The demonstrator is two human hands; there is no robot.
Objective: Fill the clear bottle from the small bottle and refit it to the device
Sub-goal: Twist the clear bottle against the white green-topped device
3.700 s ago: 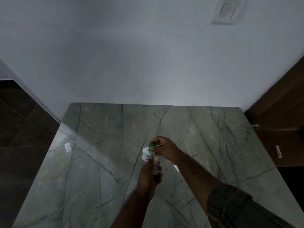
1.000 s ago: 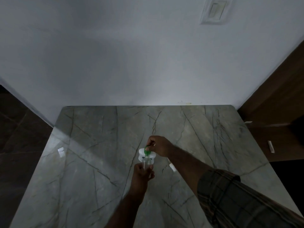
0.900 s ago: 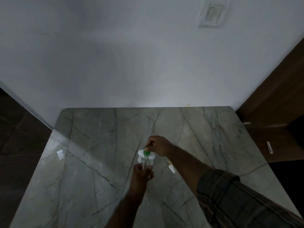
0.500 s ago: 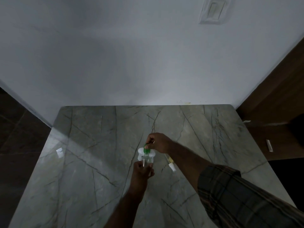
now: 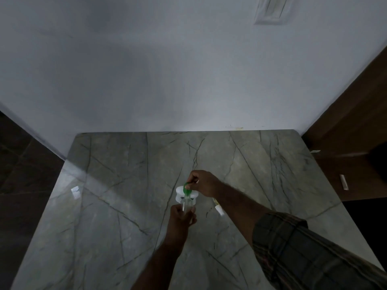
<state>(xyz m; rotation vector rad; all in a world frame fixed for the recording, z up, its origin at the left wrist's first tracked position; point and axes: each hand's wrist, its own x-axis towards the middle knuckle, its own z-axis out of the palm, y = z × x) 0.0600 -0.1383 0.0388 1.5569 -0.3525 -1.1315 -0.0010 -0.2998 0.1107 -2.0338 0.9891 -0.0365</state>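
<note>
My left hand [image 5: 181, 218] grips a clear bottle [image 5: 187, 206] upright over the middle of the marble table [image 5: 117, 206]. My right hand [image 5: 202, 183] pinches a small green-tipped bottle [image 5: 187, 190] tilted down into the clear bottle's mouth. Just behind both bottles a white device [image 5: 180, 195] sits on the table, partly hidden by them. The liquid level in the clear bottle is too dim to make out.
A small white cap-like piece [image 5: 219, 210] and a yellowish bit [image 5: 215, 201] lie on the table under my right forearm. A scrap of white paper [image 5: 75, 191] lies at the left. The white wall is behind, a dark wooden cabinet [image 5: 356, 143] to the right.
Both hands have kept their hold and stayed together over the device. Compared with the oldest frame, the bottles sit lower and closer to the white device; the camera has shifted slightly.
</note>
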